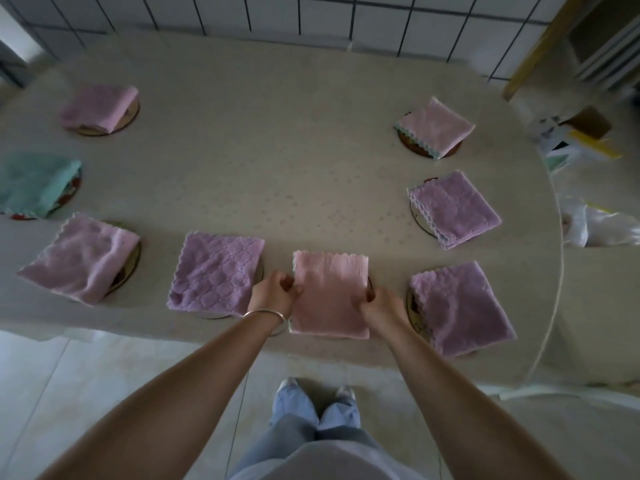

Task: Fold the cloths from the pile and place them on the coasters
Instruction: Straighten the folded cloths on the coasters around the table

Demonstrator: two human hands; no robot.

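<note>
A folded pink cloth (329,296) lies at the table's near edge, over a coaster that barely shows. My left hand (275,294) grips its left edge and my right hand (379,306) grips its right edge. Beside it lie a folded purple cloth (216,273) on the left and another purple cloth (459,306) on a coaster (414,315) on the right. Further folded cloths rest on coasters: pink (81,258), teal (33,183) and pink (100,107) on the left, purple (453,207) and pink (436,126) on the right.
The oval table (277,161) has a beige covering. A tiled wall runs behind it. Plastic bags (595,225) and boxes (585,133) lie on the floor to the right. My legs and shoes (317,393) stand at the near edge.
</note>
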